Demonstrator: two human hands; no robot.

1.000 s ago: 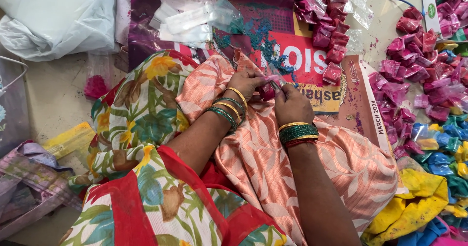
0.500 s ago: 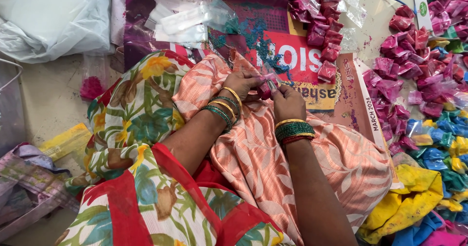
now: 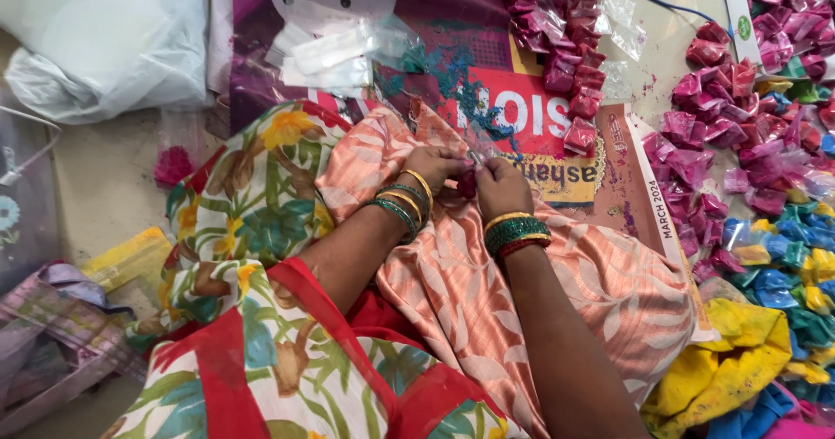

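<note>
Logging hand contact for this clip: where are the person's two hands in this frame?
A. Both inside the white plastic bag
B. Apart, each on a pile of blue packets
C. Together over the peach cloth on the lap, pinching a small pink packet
C: the left hand and right hand meet over the peach cloth, fingers closed on a small pink packet.

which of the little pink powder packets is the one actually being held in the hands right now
The small pink plastic packet pinched between the left hand and right hand, above the peach fabric lap. All the other pink packets lie loose on the floor.
</note>
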